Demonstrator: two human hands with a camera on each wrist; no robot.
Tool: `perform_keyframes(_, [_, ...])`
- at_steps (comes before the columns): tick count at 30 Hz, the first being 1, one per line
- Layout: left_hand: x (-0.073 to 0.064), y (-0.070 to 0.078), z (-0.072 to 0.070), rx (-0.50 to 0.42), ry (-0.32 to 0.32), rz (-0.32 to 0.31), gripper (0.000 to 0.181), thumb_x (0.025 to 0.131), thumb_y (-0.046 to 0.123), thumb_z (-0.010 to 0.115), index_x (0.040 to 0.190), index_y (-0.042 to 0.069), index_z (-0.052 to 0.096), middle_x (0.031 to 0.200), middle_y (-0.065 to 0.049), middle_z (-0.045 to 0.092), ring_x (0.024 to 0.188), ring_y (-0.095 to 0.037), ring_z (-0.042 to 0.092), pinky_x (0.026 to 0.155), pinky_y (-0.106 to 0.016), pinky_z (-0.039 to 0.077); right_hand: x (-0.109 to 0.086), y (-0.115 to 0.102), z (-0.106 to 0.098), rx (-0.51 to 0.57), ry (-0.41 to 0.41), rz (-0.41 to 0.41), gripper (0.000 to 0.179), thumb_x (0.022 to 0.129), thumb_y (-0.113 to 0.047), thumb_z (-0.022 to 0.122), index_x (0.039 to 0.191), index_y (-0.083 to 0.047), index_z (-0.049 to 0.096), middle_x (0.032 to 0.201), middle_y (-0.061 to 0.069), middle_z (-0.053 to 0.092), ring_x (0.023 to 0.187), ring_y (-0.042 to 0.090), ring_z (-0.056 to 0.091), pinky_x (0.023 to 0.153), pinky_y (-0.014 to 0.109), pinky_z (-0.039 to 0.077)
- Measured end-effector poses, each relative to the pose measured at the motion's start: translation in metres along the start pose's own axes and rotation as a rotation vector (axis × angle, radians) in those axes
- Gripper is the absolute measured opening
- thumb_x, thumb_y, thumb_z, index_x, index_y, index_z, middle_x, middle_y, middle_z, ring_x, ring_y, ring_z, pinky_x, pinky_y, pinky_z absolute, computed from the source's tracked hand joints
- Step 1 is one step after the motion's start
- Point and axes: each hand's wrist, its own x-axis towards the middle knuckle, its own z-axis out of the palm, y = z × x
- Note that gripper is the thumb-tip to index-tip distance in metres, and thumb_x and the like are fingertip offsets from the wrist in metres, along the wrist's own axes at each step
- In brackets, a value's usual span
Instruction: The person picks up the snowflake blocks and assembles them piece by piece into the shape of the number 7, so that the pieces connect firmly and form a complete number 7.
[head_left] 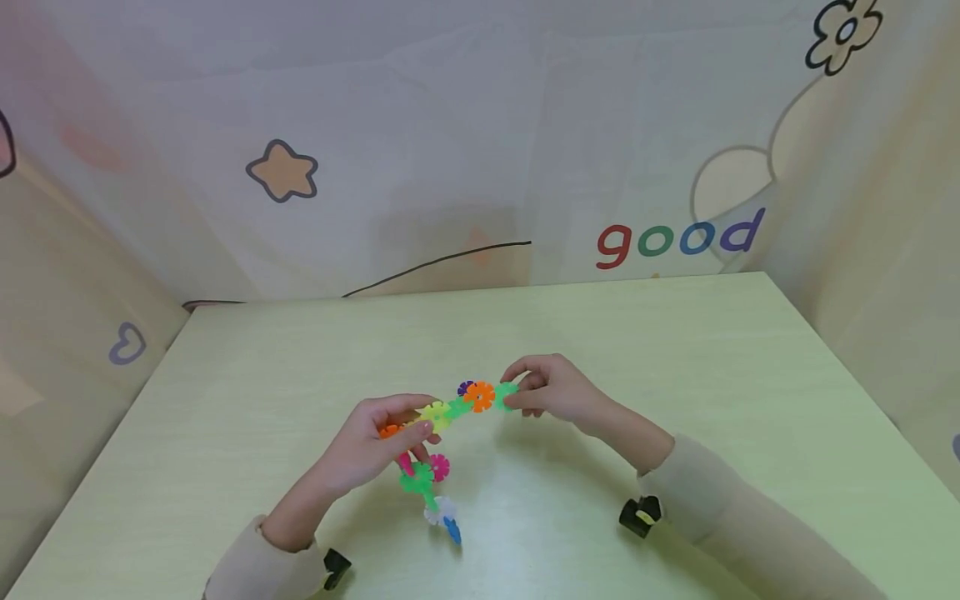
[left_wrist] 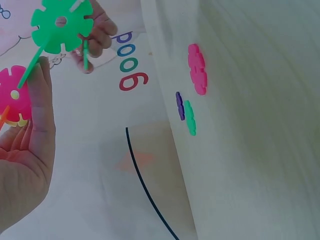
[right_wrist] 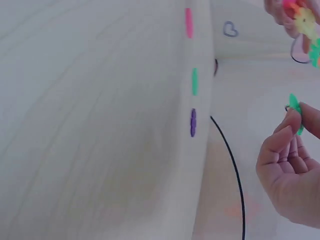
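My left hand (head_left: 382, 437) holds a bent chain of flower-shaped interlocking discs, with its thumb on the yellow disc (head_left: 437, 414). To the right the chain ends in an orange disc (head_left: 480, 397). Below the hand hang a green disc (head_left: 417, 477), a whitish disc (head_left: 441, 510) and a blue disc (head_left: 452, 530). My right hand (head_left: 558, 390) pinches a single green disc (right_wrist: 296, 114) between thumb and finger. In the right wrist view that disc is apart from the chain. Fingers hide some of the chain's joints.
Loose discs lie on the pale table (head_left: 675, 350): a pink disc (left_wrist: 197, 70), a purple disc (left_wrist: 180, 106) and a small green disc (left_wrist: 190, 118). A printed cloth (head_left: 450, 125) stands behind the table's far edge. Black wrist devices (head_left: 640, 516) sit under the sleeves.
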Motion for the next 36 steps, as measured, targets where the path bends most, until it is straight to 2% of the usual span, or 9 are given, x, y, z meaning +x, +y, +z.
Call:
perform_keyframes(6, [-0.001, 0.004, 0.006, 0.053, 0.031, 0.037, 0.035, 0.089, 0.008, 0.058, 0.121, -0.004, 0.053, 0.089, -0.017, 0.065, 0.068, -0.02, 0.065, 0.06, -0.031, 0.054, -0.011, -0.009, -0.006, 0.168, 0.06, 0.008, 0.023, 0.084, -0.006, 0.064, 0.103, 0.005, 0.058, 0.068, 0.007, 0.061, 0.06, 0.02, 0.054, 0.064, 0.028, 0.05])
perform_keyframes(12, [0.0, 0.006, 0.015, 0.082, 0.052, 0.069, 0.034, 0.087, 0.008, 0.061, 0.118, -0.005, 0.055, 0.087, -0.018, 0.064, 0.068, -0.019, 0.065, 0.058, -0.03, 0.054, -0.019, -0.016, -0.005, 0.241, 0.104, -0.048, 0.022, 0.086, -0.005, 0.061, 0.102, 0.009, 0.056, 0.069, 0.003, 0.061, 0.06, 0.017, 0.055, 0.063, 0.023, 0.05])
perform_keyframes(17, [0.002, 0.008, 0.021, 0.069, 0.054, 0.082, 0.034, 0.087, 0.009, 0.062, 0.116, -0.006, 0.056, 0.087, -0.017, 0.064, 0.065, -0.017, 0.066, 0.058, -0.03, 0.054, -0.022, -0.019, -0.003, 0.27, 0.139, -0.082, 0.022, 0.086, -0.004, 0.061, 0.102, 0.01, 0.056, 0.069, 0.001, 0.062, 0.059, 0.016, 0.056, 0.062, 0.023, 0.05])
perform_keyframes(23, [0.002, 0.013, 0.025, 0.111, 0.063, 0.086, 0.031, 0.086, 0.011, 0.063, 0.113, -0.004, 0.059, 0.086, -0.013, 0.065, 0.063, -0.015, 0.064, 0.054, -0.029, 0.053, -0.024, -0.02, -0.001, 0.282, 0.17, -0.109, 0.022, 0.085, -0.003, 0.062, 0.1, 0.011, 0.056, 0.068, 0.001, 0.062, 0.06, 0.019, 0.057, 0.061, 0.023, 0.049])
perform_keyframes(30, [0.003, 0.021, 0.029, 0.169, 0.066, 0.071, 0.029, 0.085, 0.015, 0.064, 0.107, -0.003, 0.062, 0.083, -0.008, 0.066, 0.061, -0.015, 0.062, 0.052, -0.027, 0.052, -0.027, -0.025, -0.001, 0.272, 0.181, -0.126, 0.021, 0.084, -0.002, 0.062, 0.099, 0.013, 0.056, 0.068, 0.002, 0.061, 0.057, 0.014, 0.056, 0.06, 0.023, 0.05])
perform_keyframes(33, [0.005, 0.022, 0.032, 0.207, 0.085, 0.066, 0.033, 0.085, 0.016, 0.065, 0.114, 0.002, 0.059, 0.071, -0.003, 0.061, 0.054, -0.012, 0.055, 0.048, -0.021, 0.045, -0.027, -0.026, 0.0, 0.254, 0.19, -0.119, 0.021, 0.084, -0.002, 0.062, 0.099, 0.012, 0.057, 0.068, 0.002, 0.062, 0.057, 0.015, 0.056, 0.061, 0.023, 0.05])
perform_keyframes(36, [0.01, 0.023, 0.034, 0.203, 0.097, 0.06, 0.038, 0.084, 0.014, 0.065, 0.12, 0.007, 0.055, 0.06, -0.002, 0.054, 0.048, -0.013, 0.048, 0.044, -0.02, 0.037, -0.027, -0.028, 0.001, 0.242, 0.199, -0.116, 0.02, 0.085, -0.003, 0.062, 0.099, 0.011, 0.057, 0.069, 0.003, 0.061, 0.058, 0.016, 0.056, 0.061, 0.023, 0.05])
